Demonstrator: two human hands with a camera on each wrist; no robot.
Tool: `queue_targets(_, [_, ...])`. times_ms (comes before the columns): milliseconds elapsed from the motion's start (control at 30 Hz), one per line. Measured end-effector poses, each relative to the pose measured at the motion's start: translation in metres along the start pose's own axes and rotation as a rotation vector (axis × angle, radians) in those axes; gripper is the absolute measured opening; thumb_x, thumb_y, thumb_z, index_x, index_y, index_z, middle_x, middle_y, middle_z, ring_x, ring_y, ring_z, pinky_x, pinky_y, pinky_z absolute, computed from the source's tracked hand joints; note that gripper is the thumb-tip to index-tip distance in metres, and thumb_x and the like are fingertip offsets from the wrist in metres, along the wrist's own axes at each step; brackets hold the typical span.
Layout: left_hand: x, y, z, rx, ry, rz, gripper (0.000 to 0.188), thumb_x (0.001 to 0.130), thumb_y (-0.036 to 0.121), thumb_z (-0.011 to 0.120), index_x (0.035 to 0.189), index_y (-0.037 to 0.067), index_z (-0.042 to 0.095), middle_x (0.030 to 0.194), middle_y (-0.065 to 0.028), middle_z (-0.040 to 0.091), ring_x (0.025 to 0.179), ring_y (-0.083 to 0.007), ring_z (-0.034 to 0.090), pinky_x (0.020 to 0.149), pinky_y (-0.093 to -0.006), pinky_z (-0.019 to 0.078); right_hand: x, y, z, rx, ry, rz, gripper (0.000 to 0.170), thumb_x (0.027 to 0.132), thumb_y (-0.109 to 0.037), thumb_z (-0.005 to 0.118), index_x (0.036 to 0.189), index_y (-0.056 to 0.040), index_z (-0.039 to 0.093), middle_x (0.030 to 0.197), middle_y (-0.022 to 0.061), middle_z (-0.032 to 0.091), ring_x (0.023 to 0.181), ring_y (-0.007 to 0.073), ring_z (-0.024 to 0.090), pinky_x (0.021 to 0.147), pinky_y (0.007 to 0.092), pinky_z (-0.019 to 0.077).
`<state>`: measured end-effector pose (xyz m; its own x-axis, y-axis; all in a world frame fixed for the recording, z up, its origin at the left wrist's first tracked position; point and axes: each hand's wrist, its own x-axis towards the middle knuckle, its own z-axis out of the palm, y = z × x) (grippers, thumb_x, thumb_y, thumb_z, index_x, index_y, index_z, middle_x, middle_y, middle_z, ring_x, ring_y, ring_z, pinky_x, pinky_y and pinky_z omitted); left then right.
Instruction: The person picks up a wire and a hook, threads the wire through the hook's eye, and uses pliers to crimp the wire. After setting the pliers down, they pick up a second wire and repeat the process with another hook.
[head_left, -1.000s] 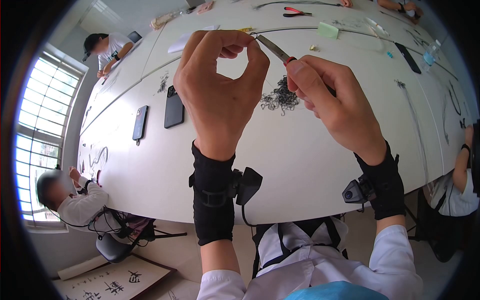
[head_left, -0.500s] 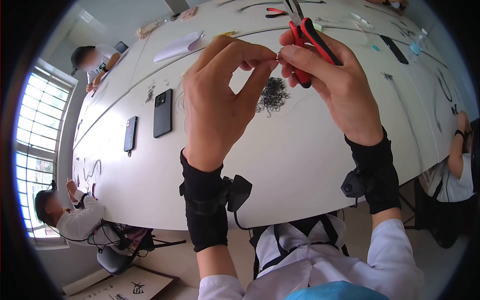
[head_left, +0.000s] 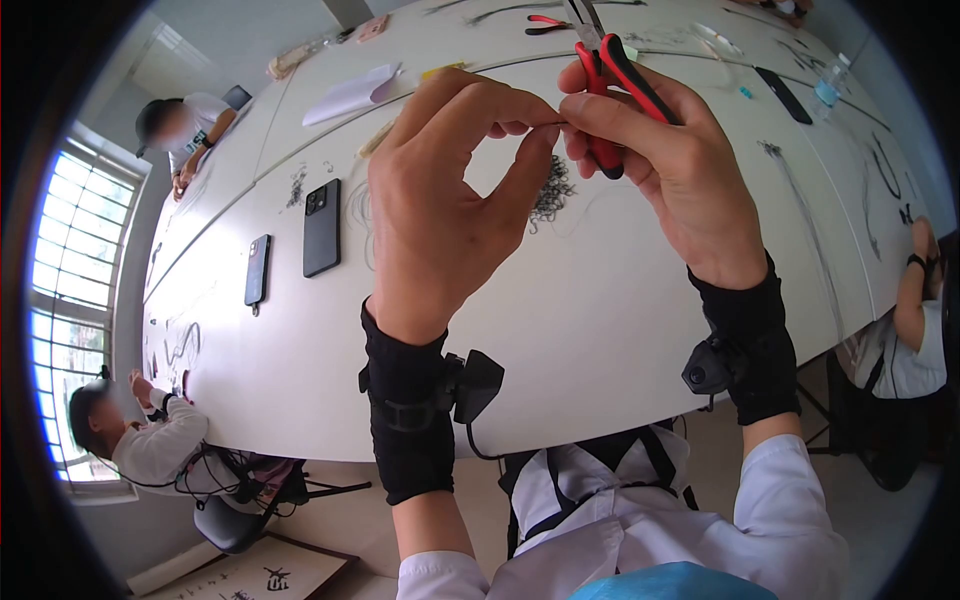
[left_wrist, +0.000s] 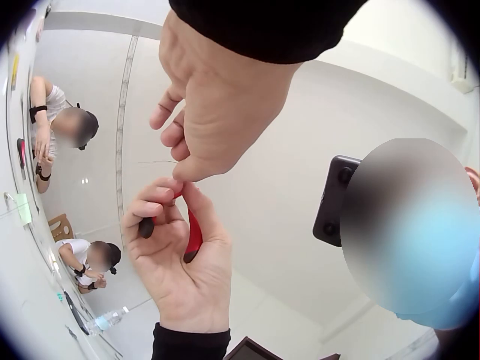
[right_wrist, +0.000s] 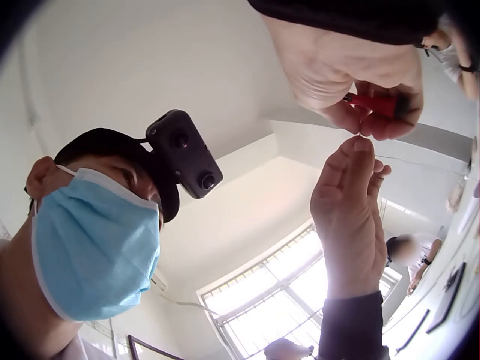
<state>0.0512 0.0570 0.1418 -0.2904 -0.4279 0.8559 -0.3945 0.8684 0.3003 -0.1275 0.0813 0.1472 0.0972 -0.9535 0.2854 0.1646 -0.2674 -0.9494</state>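
The left hand (head_left: 450, 205) pinches something tiny and thin between thumb and forefinger; a fine strand (left_wrist: 159, 161) shows beside its fingertips in the left wrist view. Touching or nearly touching those fingertips are the right hand's (head_left: 690, 165) thumb and forefinger. Its palm and other fingers hold red-and-black pliers (head_left: 640, 78), jaws pointing up and away from the body. In the right wrist view, the pliers' red handle (right_wrist: 375, 103) lies in the curled fingers. Beneath the hands, partly hidden by the left one, is a pile of small dark curly pieces (head_left: 551, 192).
Two phones, one larger (head_left: 322, 228) and one smaller (head_left: 257, 270), lie on the white table (head_left: 560, 340) at the left. White paper (head_left: 350, 93) and other pliers (head_left: 547, 24) are farther back. A bottle (head_left: 830, 82) stands at the right. Other people sit around the table.
Since a second ago, the pliers' jaws have left the left fingertips and swung to point upward. The right thumb and forefinger have come to the left fingertips. Little differs from half a second ago.
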Motion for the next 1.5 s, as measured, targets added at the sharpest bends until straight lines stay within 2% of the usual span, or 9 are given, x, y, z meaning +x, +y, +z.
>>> queue_targets(233, [0.0, 0.002, 0.005, -0.084, 0.035, -0.023, 0.015, 0.076, -0.003, 0.075, 0.087, 0.004, 0.068, 0.081, -0.006, 0.065, 0.074, -0.0188, 0.063, 0.067, -0.0293, 0.0511, -0.005, -0.008, 0.003, 0.018, 0.026, 0.017, 0.025, 0.091, -0.018, 0.069, 0.11, -0.0013, 0.065, 0.082, 0.0044, 0.062, 0.073, 0.0128, 0.059, 0.07, 0.0262, 0.0457])
queue_targets(433, [-0.001, 0.001, 0.004, -0.152, 0.049, -0.048, 0.014, 0.077, -0.003, 0.074, 0.089, 0.002, 0.069, 0.082, -0.0065, 0.066, 0.074, -0.019, 0.063, 0.068, -0.0293, 0.0508, -0.005, -0.004, -0.005, 0.218, -0.094, 0.069, 0.023, 0.092, -0.014, 0.063, 0.108, 0.0022, 0.064, 0.087, 0.0066, 0.064, 0.076, 0.0136, 0.062, 0.071, 0.0277, 0.0495])
queue_targets(700, [-0.001, 0.002, 0.004, -0.171, 0.039, -0.063, 0.014, 0.077, -0.004, 0.074, 0.09, 0.002, 0.069, 0.083, -0.0074, 0.067, 0.074, -0.0191, 0.063, 0.069, -0.0286, 0.0508, -0.004, -0.006, -0.007, 0.252, -0.117, 0.107, 0.023, 0.093, -0.015, 0.062, 0.108, 0.0025, 0.063, 0.086, 0.0064, 0.062, 0.074, 0.014, 0.061, 0.071, 0.0279, 0.0491])
queue_targets(800, [-0.003, 0.006, -0.002, -0.141, -0.076, -0.103, 0.012, 0.086, -0.005, 0.071, 0.097, -0.002, 0.067, 0.095, -0.0061, 0.067, 0.089, -0.0147, 0.063, 0.087, -0.0299, 0.0504, -0.003, -0.003, -0.008, 0.24, -0.116, 0.096, 0.025, 0.094, -0.017, 0.063, 0.111, 0.0016, 0.064, 0.085, 0.0058, 0.062, 0.074, 0.0148, 0.06, 0.071, 0.0284, 0.048])
queue_targets(900, [-0.004, 0.003, -0.002, -0.121, -0.08, -0.093, 0.013, 0.085, -0.005, 0.073, 0.096, -0.001, 0.067, 0.094, -0.0056, 0.067, 0.087, -0.0145, 0.064, 0.087, -0.0296, 0.0509, -0.002, -0.005, -0.004, 0.176, -0.07, 0.123, 0.028, 0.097, -0.023, 0.06, 0.111, 0.0012, 0.065, 0.084, 0.0053, 0.062, 0.073, 0.0151, 0.06, 0.071, 0.0287, 0.0476])
queue_targets(1000, [-0.002, -0.005, 0.003, -0.102, 0.083, -0.032, 0.015, 0.077, -0.003, 0.074, 0.088, 0.003, 0.067, 0.079, -0.0056, 0.065, 0.071, -0.0168, 0.063, 0.068, -0.0277, 0.0506, -0.003, -0.006, -0.002, -0.017, -0.065, 0.061, 0.034, 0.101, -0.031, 0.054, 0.108, 0.0009, 0.065, 0.082, 0.0048, 0.062, 0.073, 0.0144, 0.059, 0.071, 0.0282, 0.0473])
queue_targets(1133, [-0.001, -0.012, -0.002, 0.008, 0.229, -0.036, 0.014, 0.078, -0.002, 0.074, 0.088, 0.003, 0.066, 0.079, -0.0047, 0.064, 0.069, -0.015, 0.062, 0.066, -0.0262, 0.0503, -0.005, -0.012, 0.0, -0.187, -0.111, 0.072, 0.043, 0.104, -0.039, 0.046, 0.101, 0.0002, 0.064, 0.078, 0.0042, 0.06, 0.07, 0.0127, 0.056, 0.069, 0.0268, 0.0453])
queue_targets(1233, [-0.001, -0.013, -0.005, 0.06, 0.287, -0.029, 0.014, 0.078, -0.002, 0.075, 0.088, 0.003, 0.066, 0.079, -0.0048, 0.065, 0.069, -0.0152, 0.063, 0.066, -0.0264, 0.0507, -0.008, -0.011, 0.005, -0.251, -0.132, 0.038, 0.043, 0.103, -0.039, 0.053, 0.09, 0.0006, 0.064, 0.069, 0.0014, 0.055, 0.063, 0.0088, 0.051, 0.06, 0.024, 0.0418])
queue_targets(1500, [-0.001, -0.014, -0.006, 0.111, 0.309, -0.051, 0.014, 0.077, -0.001, 0.075, 0.087, 0.003, 0.067, 0.078, -0.0052, 0.065, 0.069, -0.0154, 0.064, 0.066, -0.0265, 0.0511, -0.013, -0.008, 0.008, -0.34, -0.166, 0.006, 0.041, 0.101, -0.039, 0.055, 0.089, -0.0011, 0.065, 0.066, -0.0018, 0.048, 0.06, 0.0069, 0.041, 0.055, 0.0257, 0.0324])
